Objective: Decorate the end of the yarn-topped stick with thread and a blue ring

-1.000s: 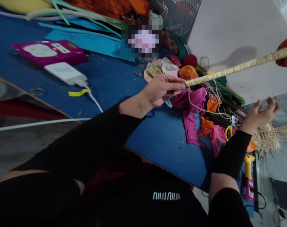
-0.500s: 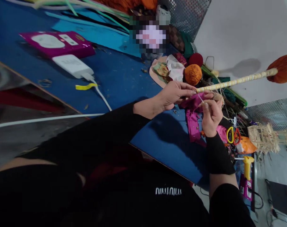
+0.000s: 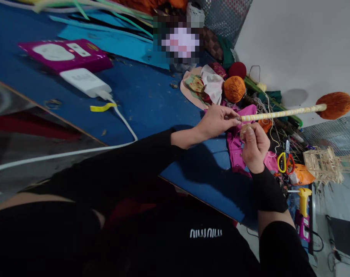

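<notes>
My left hand (image 3: 216, 122) pinches the near end of a thin stick (image 3: 281, 114) wrapped in pale yellow and white yarn. An orange-brown fibre bulb (image 3: 335, 105) tops its far end, and the stick lies nearly level, tilted slightly up to the right. Just below the wrapping, my right hand (image 3: 255, 146) is closed, thumb against the curled fingers, on yarn that is mostly hidden. A loose pale strand (image 3: 276, 148) hangs behind it. Magenta cloth (image 3: 235, 154) lies on the table under both hands.
Yellow-and-red scissors (image 3: 286, 162) and a yellow glue gun (image 3: 304, 198) lie at right. An orange ball (image 3: 234, 89) and cloth scraps sit beyond my hands. A magenta power strip (image 3: 67, 54) with a white adapter (image 3: 85, 81) trails a cable across the blue table (image 3: 151, 100).
The stick's bulb end has swung down and slightly left, making the stick more level. My right hand has turned and dropped a little away from the stick; the strand between them no longer shows clearly.
</notes>
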{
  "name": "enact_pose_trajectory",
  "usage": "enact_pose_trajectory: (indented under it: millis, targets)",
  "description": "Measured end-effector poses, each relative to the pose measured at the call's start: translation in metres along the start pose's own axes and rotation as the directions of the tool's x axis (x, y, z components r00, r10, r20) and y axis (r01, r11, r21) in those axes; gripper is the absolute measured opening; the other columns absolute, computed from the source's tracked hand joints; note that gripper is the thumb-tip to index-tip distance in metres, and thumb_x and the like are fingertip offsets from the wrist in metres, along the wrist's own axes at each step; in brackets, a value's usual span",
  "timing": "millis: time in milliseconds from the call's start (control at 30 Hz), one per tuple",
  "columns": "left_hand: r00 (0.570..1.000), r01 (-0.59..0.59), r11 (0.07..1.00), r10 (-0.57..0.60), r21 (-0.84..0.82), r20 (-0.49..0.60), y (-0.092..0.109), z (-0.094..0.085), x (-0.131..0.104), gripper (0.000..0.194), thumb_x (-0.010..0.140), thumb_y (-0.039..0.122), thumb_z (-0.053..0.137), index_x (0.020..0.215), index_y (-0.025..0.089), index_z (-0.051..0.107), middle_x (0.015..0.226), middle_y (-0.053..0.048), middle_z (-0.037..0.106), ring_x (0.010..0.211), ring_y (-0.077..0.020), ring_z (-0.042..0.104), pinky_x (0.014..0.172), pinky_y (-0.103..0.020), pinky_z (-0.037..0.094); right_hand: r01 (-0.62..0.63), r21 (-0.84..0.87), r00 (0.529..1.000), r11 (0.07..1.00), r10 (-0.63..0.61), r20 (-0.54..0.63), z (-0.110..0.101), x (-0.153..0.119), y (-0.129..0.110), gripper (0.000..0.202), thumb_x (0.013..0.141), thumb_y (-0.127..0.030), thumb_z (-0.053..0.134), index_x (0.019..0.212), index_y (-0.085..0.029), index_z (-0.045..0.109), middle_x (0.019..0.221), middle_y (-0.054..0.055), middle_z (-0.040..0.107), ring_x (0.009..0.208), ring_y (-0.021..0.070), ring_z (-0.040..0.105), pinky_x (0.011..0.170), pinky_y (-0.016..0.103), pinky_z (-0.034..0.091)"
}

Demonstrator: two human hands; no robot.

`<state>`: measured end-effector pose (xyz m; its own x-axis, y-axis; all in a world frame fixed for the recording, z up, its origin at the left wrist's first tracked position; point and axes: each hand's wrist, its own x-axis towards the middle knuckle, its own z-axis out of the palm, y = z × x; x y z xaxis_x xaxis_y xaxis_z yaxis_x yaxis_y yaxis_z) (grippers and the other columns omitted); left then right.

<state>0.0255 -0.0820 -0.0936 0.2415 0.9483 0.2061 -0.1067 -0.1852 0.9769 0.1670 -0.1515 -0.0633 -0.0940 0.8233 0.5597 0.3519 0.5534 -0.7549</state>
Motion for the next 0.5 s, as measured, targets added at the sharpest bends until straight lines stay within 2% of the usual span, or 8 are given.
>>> enact_pose_trajectory:
  millis: [67,133,233,300,367,500]
  targets:
    - [1.000,0.009,1.000,-0.009,0.007,-0.011,-0.001,-0.002,0.001,0.035,0.070,0.034,0.074,0.091,0.008,0.082,0.065,-0.002,0.067,0.057,-0.0094,0.050,0.053,-0.023,0.036,0.042,-0.025,0.999,0.999,-0.042,0.029,-0.003,0.003,-0.003,0.037,0.104,-0.051,0.049,0.077,-0.026,0.052,0.069,-0.002,0.049,0.067,0.0148,0.055,0.069,0.036,0.053]
    - [0.999,0.021,1.000,-0.021,-0.003,-0.027,-0.002,-0.004,0.003,0.034,0.069,0.035,0.074,0.089,0.009,0.080,0.063,-0.001,0.065,0.056,-0.0094,0.049,0.053,-0.023,0.035,0.090,-0.109,0.995,0.990,-0.085,0.046,-0.009,0.009,-0.006,0.039,0.104,-0.054,0.046,0.077,-0.026,0.054,0.074,0.001,0.056,0.083,0.0202,0.064,0.085,0.045,0.058]
    - [0.999,0.021,1.000,-0.021,0.001,-0.038,-0.004,-0.004,0.004,0.027,0.070,0.034,0.074,0.085,0.012,0.078,0.058,0.002,0.059,0.053,-0.0077,0.043,0.050,-0.022,0.031,0.122,-0.229,0.993,0.966,-0.118,0.029,-0.018,0.017,-0.011,0.039,0.102,-0.055,0.049,0.078,-0.026,0.058,0.089,0.005,0.067,0.108,0.0251,0.065,0.107,0.056,0.052]
    - [0.999,0.013,1.000,-0.012,0.028,-0.041,-0.007,-0.004,0.004,0.026,0.071,0.034,0.075,0.084,0.012,0.078,0.058,0.002,0.060,0.053,-0.0077,0.042,0.051,-0.022,0.031,0.109,-0.219,0.994,0.970,-0.109,0.011,-0.023,0.021,-0.011,0.037,0.102,-0.053,0.051,0.079,-0.025,0.059,0.095,0.004,0.069,0.105,0.0230,0.066,0.106,0.053,0.053]
    - [1.000,0.004,0.999,-0.003,0.054,-0.027,-0.011,-0.003,0.004,0.028,0.071,0.034,0.075,0.087,0.012,0.080,0.065,-0.001,0.066,0.058,-0.0095,0.050,0.054,-0.022,0.037,0.091,-0.166,0.995,0.982,-0.095,-0.015,-0.025,0.023,-0.007,0.036,0.104,-0.050,0.049,0.080,-0.025,0.058,0.094,0.004,0.067,0.095,0.0192,0.066,0.099,0.047,0.057]
    - [0.999,-0.033,0.995,0.031,0.094,0.019,-0.017,-0.002,0.003,0.031,0.071,0.035,0.075,0.090,0.011,0.081,0.076,-0.006,0.074,0.065,-0.0127,0.059,0.061,-0.025,0.046,0.151,-0.109,0.988,0.983,-0.152,-0.001,-0.026,0.028,0.010,0.037,0.105,-0.051,0.047,0.082,-0.024,0.057,0.089,0.002,0.062,0.091,0.0161,0.066,0.092,0.041,0.059]
